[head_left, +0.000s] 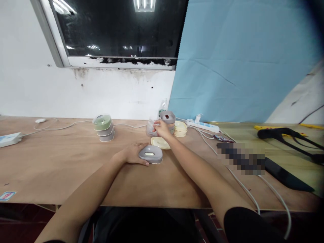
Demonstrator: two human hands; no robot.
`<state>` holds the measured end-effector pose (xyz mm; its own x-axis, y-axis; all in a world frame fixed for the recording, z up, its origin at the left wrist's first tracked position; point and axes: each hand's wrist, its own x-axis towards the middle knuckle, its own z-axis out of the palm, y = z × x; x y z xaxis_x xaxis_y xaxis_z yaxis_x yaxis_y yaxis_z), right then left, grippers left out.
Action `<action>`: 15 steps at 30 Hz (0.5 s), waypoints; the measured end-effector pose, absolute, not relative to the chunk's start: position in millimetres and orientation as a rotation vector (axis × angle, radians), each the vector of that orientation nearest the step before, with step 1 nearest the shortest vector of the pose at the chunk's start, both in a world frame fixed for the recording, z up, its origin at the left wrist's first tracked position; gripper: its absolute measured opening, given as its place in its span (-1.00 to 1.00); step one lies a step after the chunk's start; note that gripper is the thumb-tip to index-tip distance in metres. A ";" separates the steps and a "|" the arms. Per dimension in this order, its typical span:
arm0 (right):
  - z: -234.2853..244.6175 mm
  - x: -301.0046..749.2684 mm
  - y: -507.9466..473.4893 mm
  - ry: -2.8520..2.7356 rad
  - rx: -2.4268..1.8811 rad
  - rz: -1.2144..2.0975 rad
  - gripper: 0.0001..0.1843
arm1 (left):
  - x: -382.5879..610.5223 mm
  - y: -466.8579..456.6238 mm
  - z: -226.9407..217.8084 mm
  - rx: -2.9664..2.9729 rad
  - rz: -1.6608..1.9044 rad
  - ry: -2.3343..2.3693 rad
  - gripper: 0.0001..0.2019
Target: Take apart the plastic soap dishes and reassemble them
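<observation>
My left hand (133,153) rests on the wooden table (63,162) with its fingers curled around the left side of a grey oval box (151,154) that has a pale slot on top. My right hand (161,129) reaches farther back and is closed on a clear plastic piece (150,128) beside a stack of grey boxes (167,118). A cream oval lid (160,142) lies flat between the two hands. A pile of cream lids (180,128) sits just right of the grey stack.
A stack with a green box on top (103,127) stands at the back left. A white power strip (204,126) and white cables (243,184) run along the right. A black and yellow tool (286,135) and a dark flat object (286,175) lie far right. Another white power strip (8,139) sits at the left edge.
</observation>
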<state>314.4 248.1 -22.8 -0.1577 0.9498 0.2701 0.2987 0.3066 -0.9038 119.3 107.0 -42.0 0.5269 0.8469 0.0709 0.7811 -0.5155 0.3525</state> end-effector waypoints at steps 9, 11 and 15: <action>-14.7 324.7 184.6 -1.501 -0.920 0.948 -0.62 | 118.8 104.1 -39.3 2.472 0.346 1.351 0.10; -22.3 333.4 162.6 -1.495 -0.892 0.989 -0.57 | 118.2 103.5 -38.4 2.485 0.352 1.348 0.09; -42.8 357.6 129.9 -1.547 -0.858 1.119 -0.56 | 113.8 105.4 -39.7 2.493 0.470 1.298 0.01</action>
<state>357.6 129.9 -42.8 -0.2471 0.9175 0.3117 -0.0092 0.3194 -0.9476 113.8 105.4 -39.7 0.5407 0.8275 0.1514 0.7326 -0.5517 0.3987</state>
